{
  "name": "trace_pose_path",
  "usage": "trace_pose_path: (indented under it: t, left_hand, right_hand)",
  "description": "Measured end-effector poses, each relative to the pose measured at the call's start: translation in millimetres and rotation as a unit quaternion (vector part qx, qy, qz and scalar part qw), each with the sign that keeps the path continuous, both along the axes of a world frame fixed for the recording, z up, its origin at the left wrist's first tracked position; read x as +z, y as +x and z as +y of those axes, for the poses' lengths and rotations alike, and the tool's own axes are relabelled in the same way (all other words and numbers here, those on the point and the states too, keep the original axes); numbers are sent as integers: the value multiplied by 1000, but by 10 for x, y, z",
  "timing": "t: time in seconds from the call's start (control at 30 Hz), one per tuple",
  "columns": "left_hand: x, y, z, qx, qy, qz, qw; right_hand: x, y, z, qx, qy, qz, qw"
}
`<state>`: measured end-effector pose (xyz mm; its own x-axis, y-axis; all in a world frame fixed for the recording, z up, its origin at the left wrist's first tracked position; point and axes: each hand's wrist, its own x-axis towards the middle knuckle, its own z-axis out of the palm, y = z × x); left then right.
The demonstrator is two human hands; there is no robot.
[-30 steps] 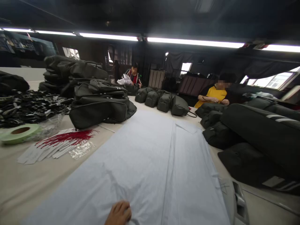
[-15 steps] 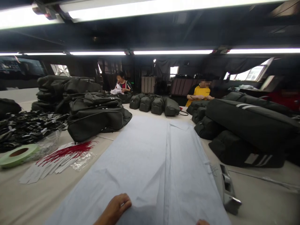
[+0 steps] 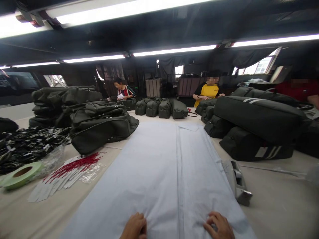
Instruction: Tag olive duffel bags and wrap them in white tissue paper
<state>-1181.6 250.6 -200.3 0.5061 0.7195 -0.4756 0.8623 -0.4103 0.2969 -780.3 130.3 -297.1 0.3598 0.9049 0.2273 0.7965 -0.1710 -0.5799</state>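
Note:
A long pale bluish-white sheet [image 3: 159,166] lies over the table in front of me, with a lengthwise fold right of its middle. My left hand [image 3: 134,227] is at the near part of the sheet, fingers curled and closed on it, and small creases spread from the fingertips. Further right, beyond the fold, my right hand [image 3: 219,225] pinches the sheet between thumb and bent fingers, and the material puckers there. Both wrists are cut off by the bottom of the view.
Left are a green tape roll [image 3: 22,174], white tags with red strings [image 3: 67,174], a heap of straps [image 3: 30,142] and stacked dark bags [image 3: 104,129]. More bags [image 3: 256,116] and a metal tape dispenser [image 3: 238,184] lie right. Co-workers [image 3: 209,91] stand beyond the table.
My right hand has come up into view onto the sheet. My left hand has shifted right and nearer to me. The sheet's near part looks flatter, and the camera has turned slightly.

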Motion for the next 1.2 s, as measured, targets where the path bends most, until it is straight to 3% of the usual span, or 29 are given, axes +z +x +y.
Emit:
trace_pose_path:
  t: [0.17, 0.3, 0.43, 0.53, 0.8, 1.0, 1.2]
  left_hand:
    - [37, -93, 9, -53, 0, -24, 998]
    - [64, -94, 23, -108, 15, -35, 993]
    - [79, -54, 155, -137, 13, -68, 988]
    - [99, -52, 228, -159, 10, -82, 984]
    - [160, -138, 270, -185, 22, -85, 979]
    - [148, -96, 340, -180, 23, -88, 979]
    - [160, -177, 178, -156, 42, -100, 982]
  right_hand:
    - [353, -100, -151, 9, 2, 53, 999]
    - [718, -275, -689, 55, -120, 40, 990]
    - [925, -470, -1026, 4, -226, 15, 974]
    - [935, -511, -980, -15, -250, 34, 967]
    - [973, -402, -844, -26, -227, 151, 962]
    - [1216, -303, -789, -37, -228, 238, 943]
    - [1464, -317, -692, -14, -216, 301, 929]
